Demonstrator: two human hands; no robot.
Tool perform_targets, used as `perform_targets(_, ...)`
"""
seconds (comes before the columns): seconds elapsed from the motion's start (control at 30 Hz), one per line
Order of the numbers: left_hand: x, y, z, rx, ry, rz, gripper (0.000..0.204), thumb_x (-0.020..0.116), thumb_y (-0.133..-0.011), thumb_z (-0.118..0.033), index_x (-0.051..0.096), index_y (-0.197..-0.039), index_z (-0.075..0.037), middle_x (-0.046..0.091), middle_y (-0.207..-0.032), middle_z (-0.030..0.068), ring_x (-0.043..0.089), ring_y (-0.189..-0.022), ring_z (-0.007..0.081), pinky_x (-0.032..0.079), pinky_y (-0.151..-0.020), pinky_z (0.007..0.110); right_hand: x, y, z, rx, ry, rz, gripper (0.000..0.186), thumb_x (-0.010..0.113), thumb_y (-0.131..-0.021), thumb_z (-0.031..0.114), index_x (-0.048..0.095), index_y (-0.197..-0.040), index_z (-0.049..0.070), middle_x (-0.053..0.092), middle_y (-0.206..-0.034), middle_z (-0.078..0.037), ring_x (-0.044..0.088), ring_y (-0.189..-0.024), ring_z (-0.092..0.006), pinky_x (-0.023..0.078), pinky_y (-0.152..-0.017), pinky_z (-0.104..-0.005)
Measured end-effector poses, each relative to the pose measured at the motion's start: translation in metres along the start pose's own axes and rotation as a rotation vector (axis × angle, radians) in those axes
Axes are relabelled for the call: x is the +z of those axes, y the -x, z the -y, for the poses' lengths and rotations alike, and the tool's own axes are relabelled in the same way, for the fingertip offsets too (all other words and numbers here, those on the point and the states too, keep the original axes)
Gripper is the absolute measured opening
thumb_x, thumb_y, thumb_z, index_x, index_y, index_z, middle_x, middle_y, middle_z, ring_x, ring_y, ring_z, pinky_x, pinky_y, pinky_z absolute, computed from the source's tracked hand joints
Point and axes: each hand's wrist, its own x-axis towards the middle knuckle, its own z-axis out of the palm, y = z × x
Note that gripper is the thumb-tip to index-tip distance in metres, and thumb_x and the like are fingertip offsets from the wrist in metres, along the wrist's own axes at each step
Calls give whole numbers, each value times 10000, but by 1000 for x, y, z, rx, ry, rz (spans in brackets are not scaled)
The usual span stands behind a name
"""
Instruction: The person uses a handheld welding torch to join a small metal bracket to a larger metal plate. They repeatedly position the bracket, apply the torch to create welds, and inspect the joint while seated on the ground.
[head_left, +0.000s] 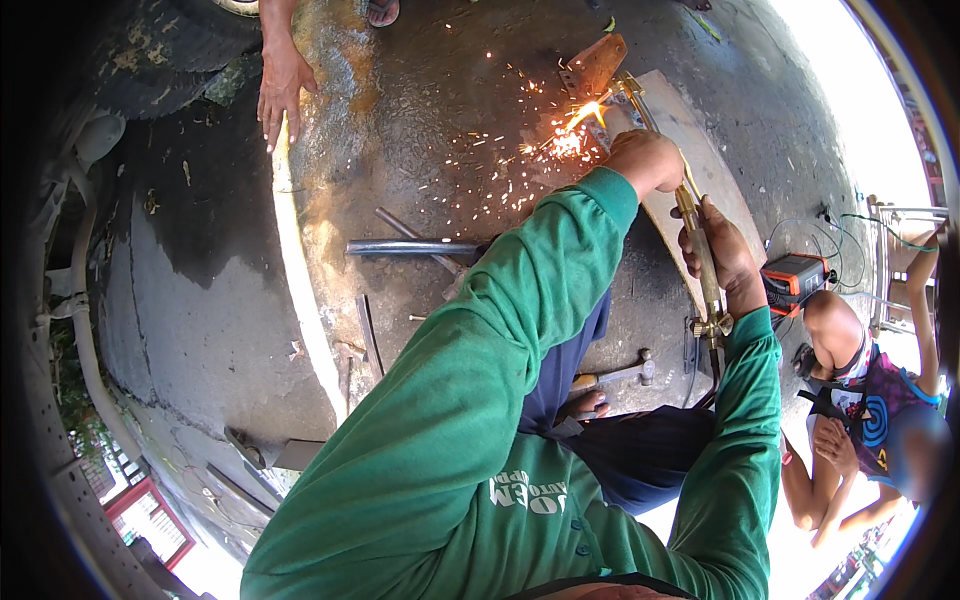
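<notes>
My right hand [725, 250] is wrapped round the brass handle of a cutting torch [709, 275], near its valves and hose end. Farther along, my left hand [645, 160] is closed in a fist at the torch's tubes, close behind its head. From the torch's tip a bright flame [588, 114] points left, and orange sparks [567, 142] spray over the ground. A rusty brown metal plate [596, 66] with holes stands just beyond the flame. Under the torch and both hands lies a long pale flat board or sheet [705, 165]. The glare hides the exact spot being heated.
A hammer [620, 375] lies by my foot. Left of my knee are a metal pipe [410, 247], a flat bar [370, 335] and another hammer [347, 358]. An orange-and-black machine [795, 280] with cables stands right, near a crouching person [865, 410]. Another person's hand [283, 85] reaches in upper left.
</notes>
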Motion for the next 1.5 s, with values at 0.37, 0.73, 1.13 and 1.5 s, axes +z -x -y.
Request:
perform_targets(0.37, -6, 16, 2, -15, 61, -18, 373, 636, -936, -277, 761, -1216, -65, 725, -1250, 201, 696, -1146, 391, 540, -972, 519, 1, -1, -1, 0, 12, -6, 604, 280, -1114, 575, 578, -1215, 60, 555, -667, -37, 496, -433, -135, 443, -398, -287)
perform_targets(0.73, -12, 23, 0, -32, 88, 19, 376, 633, -944, -281, 754, -1242, -87, 710, -1302, 180, 687, -1193, 351, 537, -986, 487, -1, 0, -2, 2, 17, 0, 604, 275, -1114, 578, 578, -1227, 68, 555, -675, -37, 493, -439, -132, 441, -407, -289)
perform_targets(1.13, -4, 7, -1, -35, -13, 16, 374, 641, -929, -282, 761, -1212, -70, 730, -1251, 187, 704, -1152, 365, 556, -951, 489, 2, 0, -2, -5, 12, 20, 596, 270, -1115, 576, 580, -1213, 75, 559, -668, -30, 491, -437, -123, 430, -398, -275)
perform_targets(1.5, -16, 31, -4, -54, 27, 13, 371, 560, -934, -145, 738, -1239, -31, 708, -1281, 212, 693, -1193, 364, 549, -991, 479, 0, 0, -4, -12, 14, 22, 606, 271, -1116, 574, 578, -1222, 62, 554, -679, -33, 485, -447, -118, 424, -398, -269)
